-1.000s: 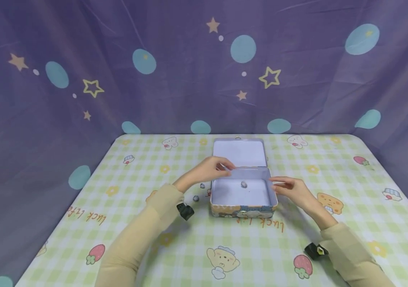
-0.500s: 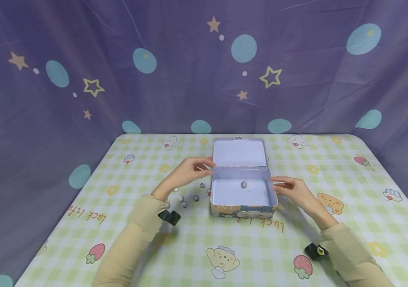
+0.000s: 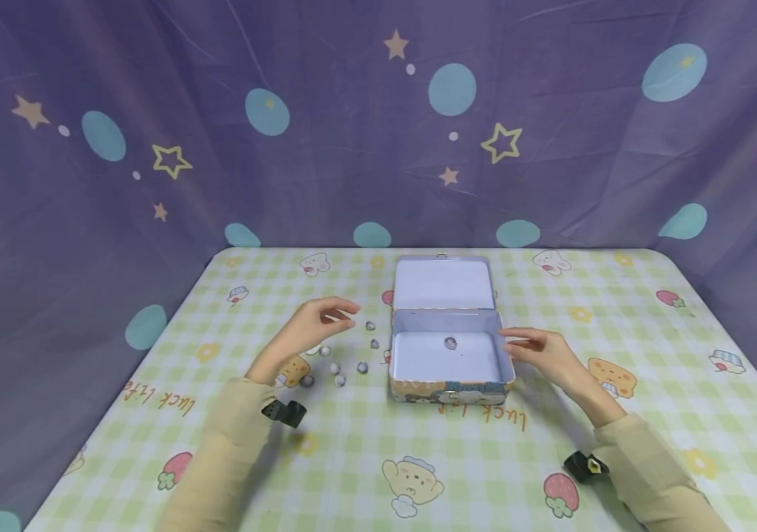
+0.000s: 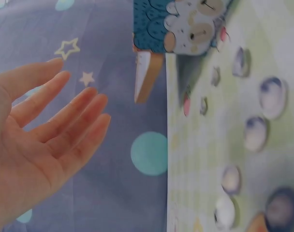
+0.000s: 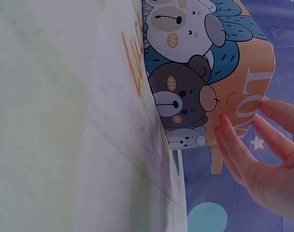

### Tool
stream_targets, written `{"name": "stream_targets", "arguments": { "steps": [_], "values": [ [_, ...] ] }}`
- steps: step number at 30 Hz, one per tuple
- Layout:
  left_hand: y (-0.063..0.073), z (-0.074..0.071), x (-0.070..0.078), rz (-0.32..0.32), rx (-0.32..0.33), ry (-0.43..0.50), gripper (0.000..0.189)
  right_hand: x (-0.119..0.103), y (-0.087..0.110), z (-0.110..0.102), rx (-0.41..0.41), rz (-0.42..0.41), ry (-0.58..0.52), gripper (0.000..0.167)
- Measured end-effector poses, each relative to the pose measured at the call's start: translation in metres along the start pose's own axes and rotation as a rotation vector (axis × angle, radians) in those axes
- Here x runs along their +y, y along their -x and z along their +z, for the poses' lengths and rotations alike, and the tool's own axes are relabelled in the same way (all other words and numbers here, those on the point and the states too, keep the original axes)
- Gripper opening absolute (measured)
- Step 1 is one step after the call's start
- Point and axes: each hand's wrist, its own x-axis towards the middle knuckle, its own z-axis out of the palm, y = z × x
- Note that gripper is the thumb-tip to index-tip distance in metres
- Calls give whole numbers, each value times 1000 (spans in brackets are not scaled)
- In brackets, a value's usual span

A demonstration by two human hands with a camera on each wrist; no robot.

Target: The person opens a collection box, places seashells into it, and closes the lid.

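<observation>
An open tin box (image 3: 446, 391) with a cartoon bear print stands mid-table, its lid (image 3: 442, 282) laid back. One small whitish-purple seashell (image 3: 451, 343) lies inside. My right hand (image 3: 540, 355) touches the box's right side, fingertips at the wall and rim, fingers fairly straight; in the right wrist view, fingertips (image 5: 224, 122) meet the printed wall. Left of the box, my left hand (image 3: 312, 325) hovers with fingers loosely extended and nothing in it. Several similar seashells (image 3: 335, 368) are scattered on the cloth below and beside it. The left wrist view shows the bare palm (image 4: 36, 154).
A green-and-white checked tablecloth (image 3: 485, 473) with cartoon prints covers the table. Behind it hangs a purple curtain (image 3: 352, 170) with stars and blue dots. Black wrist cameras sit on the left sleeve (image 3: 232, 428) and right sleeve (image 3: 645, 465).
My left hand has moved left from over the box's left edge to above the cloth, uncovering more of the seashells. My right hand has stayed at the box, which has not moved.
</observation>
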Motion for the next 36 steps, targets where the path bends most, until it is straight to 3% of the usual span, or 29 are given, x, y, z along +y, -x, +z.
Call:
{"name": "stream_targets", "arguments": {
  "steps": [17,27,36],
  "values": [
    [28,-11,-29,-122,-37,-159,31,-1,1,-1,3,-11,-9,45],
    [33,-12,-44,-208,-69,-261,34,-1,1,0,3,0,-15,46],
    [35,-13,-56,-216,-89,-298,36,-2,1,-1,-3,6,-26,46]
  ]
}}
